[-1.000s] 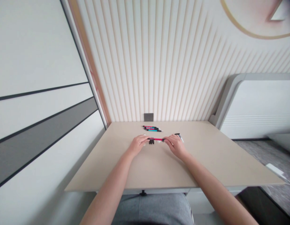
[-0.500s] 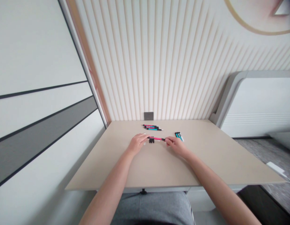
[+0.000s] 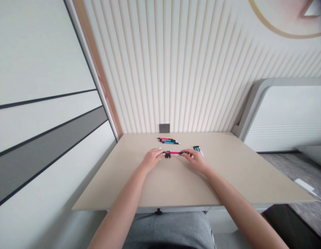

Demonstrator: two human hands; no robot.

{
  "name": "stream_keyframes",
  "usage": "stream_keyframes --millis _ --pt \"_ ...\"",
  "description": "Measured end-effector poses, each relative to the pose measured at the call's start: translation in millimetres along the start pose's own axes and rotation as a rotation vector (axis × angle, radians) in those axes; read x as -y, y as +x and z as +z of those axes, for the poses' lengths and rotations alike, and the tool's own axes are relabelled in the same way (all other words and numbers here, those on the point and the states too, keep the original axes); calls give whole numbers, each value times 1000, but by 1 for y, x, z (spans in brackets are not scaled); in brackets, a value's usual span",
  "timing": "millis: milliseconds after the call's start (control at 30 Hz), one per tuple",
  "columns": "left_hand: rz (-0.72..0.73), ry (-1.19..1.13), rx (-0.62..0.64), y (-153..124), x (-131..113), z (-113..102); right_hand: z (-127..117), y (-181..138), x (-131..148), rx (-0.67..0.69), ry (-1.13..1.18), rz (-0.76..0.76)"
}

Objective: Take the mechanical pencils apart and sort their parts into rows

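A slim pink pen with black ends (image 3: 174, 153) lies sideways between my two hands. My left hand (image 3: 152, 158) pinches its left end, and the fingers of my right hand (image 3: 193, 159) are closed at its right end. Just below and behind the pen sit several small black parts (image 3: 167, 156), partly covered by it. Small clear or white pieces (image 3: 176, 155) lie close to the pen's right half, and a few more show beside my left fingers. Their exact kind is too small to make out.
Several pink and blue pens (image 3: 168, 141) lie in a row toward the wall. Right of my right hand are blue, black and white tube-like pieces (image 3: 198, 150). All rest on a beige table (image 3: 181, 186); a dark wall socket (image 3: 164, 128) is behind it.
My right fingers have shifted slightly at the pen's right end, and the pen lies a little more level. My left hand has hardly moved.
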State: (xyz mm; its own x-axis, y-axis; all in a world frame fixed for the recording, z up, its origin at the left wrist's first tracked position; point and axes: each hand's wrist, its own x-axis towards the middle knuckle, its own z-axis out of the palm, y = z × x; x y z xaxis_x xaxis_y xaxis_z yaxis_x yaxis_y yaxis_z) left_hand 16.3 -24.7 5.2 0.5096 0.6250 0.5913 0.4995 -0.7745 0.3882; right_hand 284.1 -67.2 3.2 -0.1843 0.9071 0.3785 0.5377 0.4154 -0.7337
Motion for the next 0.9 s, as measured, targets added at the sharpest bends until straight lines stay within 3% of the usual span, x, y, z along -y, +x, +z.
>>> stream_keyframes --millis 200,367,567,900 --pt "6 -22 -37 -1 -1 0 0 0 -3 95 248 37" --pt "26 -18 -97 -1 0 -1 2 2 -7 124 300 127" --pt "33 -51 -33 -1 -1 -3 -6 1 -8 179 225 72" --pt "-22 -123 154 -2 -2 -5 -14 -1 -7 157 73 -12"
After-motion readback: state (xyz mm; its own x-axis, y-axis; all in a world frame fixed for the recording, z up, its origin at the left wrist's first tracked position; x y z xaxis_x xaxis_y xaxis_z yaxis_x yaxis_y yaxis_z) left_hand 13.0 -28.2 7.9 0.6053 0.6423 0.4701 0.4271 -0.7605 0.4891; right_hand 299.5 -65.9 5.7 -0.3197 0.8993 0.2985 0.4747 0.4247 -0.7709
